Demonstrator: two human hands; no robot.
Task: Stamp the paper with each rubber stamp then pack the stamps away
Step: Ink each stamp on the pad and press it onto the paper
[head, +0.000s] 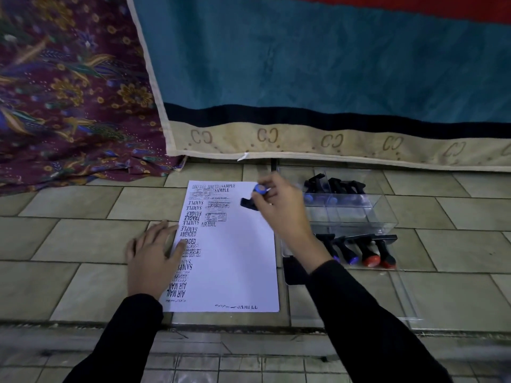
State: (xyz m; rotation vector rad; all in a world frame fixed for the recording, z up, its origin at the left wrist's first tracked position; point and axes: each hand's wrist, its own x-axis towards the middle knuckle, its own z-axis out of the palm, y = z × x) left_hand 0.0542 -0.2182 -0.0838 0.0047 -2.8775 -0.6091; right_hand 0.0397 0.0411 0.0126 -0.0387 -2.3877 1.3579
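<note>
Pinching a blue-capped stamp point(253, 199), right-hand fingers point(269, 193) hold it over the paper point(237, 258).

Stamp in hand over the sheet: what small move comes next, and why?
Probably lower the stamp in the right hand onto the blank right part of the paper: it hangs tilted above it, and the left hand presses the sheet's left edge.

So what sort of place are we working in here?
Probably a floor in a home, not a desk: the paper lies straight on beige floor tiles, with a purple floral cloth and a teal blanket draped behind it.
</note>
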